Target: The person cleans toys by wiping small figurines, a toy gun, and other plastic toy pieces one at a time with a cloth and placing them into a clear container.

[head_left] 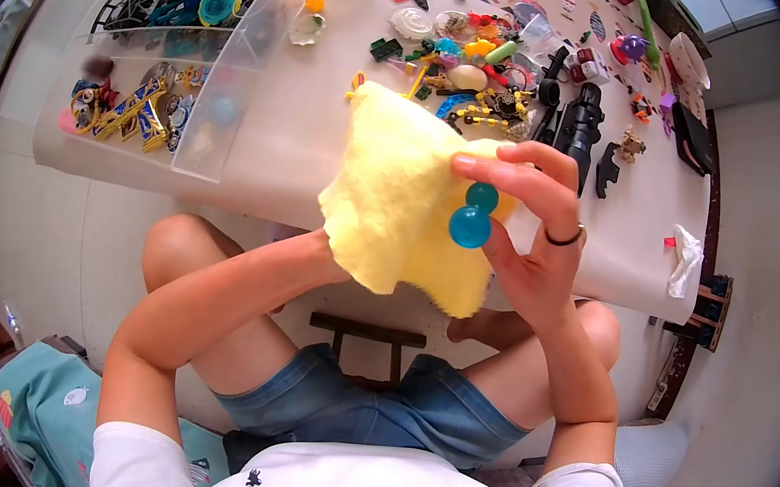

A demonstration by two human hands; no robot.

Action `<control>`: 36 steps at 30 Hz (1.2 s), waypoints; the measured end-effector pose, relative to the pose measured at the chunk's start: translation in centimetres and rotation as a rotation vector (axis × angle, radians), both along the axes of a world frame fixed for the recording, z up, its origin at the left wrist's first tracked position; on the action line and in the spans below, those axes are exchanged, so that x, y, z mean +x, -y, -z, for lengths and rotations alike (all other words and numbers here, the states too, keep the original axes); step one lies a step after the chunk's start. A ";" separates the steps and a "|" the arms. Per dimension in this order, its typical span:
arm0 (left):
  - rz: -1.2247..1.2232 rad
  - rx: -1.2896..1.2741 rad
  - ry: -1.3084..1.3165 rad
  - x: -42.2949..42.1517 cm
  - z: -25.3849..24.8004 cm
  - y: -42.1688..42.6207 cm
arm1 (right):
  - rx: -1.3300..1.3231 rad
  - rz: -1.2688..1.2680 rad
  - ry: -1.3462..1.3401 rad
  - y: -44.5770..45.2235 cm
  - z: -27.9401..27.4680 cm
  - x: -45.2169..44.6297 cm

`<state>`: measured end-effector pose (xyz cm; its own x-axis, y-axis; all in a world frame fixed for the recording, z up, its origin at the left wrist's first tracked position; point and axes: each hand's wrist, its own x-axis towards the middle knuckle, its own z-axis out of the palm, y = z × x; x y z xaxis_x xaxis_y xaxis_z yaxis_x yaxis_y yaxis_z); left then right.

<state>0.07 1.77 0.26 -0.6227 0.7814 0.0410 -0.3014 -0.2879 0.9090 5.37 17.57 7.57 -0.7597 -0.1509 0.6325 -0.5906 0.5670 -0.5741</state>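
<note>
A yellow cloth point(388, 184) drapes over my left hand, whose fingers are hidden beneath it; only the wrist and forearm show. My right hand point(544, 229) is raised just above the table's front edge, its thumb and fingers closed around a teal toy piece point(469, 225) made of two joined balls, the upper one smaller. The fingertips of this hand also meet the cloth's right side. Behind the cloth lies a spread of small toys, among them an off-white egg shape point(467, 77) and a green capsule shape point(501, 52).
A clear divided box point(221, 108) with toy parts stands at the left of the table point(272, 169). On the right lie a black scope-like toy point(580, 123), a small brown figure point(631, 145), a dark pouch point(692, 139) and a crumpled white wrapper point(686, 263).
</note>
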 end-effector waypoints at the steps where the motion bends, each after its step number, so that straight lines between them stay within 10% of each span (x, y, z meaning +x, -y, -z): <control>1: 0.064 0.081 0.222 0.2 0.2 0.2 | 0.145 0.047 -0.041 0.0 -0.3 -0.1; 4: 0.069 0.105 0.247 0.3 -0.7 0.1 | 0.307 0.166 -0.056 0.5 -0.4 0.5; 8: -0.111 -0.117 -0.405 0.4 -0.3 -0.1 | 0.134 0.252 0.074 0.4 -0.1 0.5; 9: -0.087 0.022 -0.019 0.9 -0.7 -0.1 | 0.081 0.232 0.101 0.5 0.0 0.4; 15: -0.139 -0.044 0.302 -0.1 -2.2 -0.6 | 0.095 0.189 0.005 0.1 -0.3 0.5; 24: -0.095 -0.008 0.099 0.5 -1.8 0.1 | 0.081 0.137 0.100 0.9 0.6 1.0; 28: -0.066 -0.552 -0.755 -0.2 -4.0 -0.6 | -0.268 0.230 0.316 0.3 1.0 0.8; 32: -0.184 -0.138 -0.371 1.1 -1.3 0.7 | -0.660 0.184 0.714 0.6 -0.8 0.8; 36: -0.146 -0.195 -0.340 0.1 -0.9 0.1 | -0.363 0.123 0.475 0.3 0.7 0.9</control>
<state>0.13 1.66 1.16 -0.7043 0.6991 0.1234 0.0569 -0.1177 0.9914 6.31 17.28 6.86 -0.9696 0.1172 0.2149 -0.1653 0.3338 -0.9280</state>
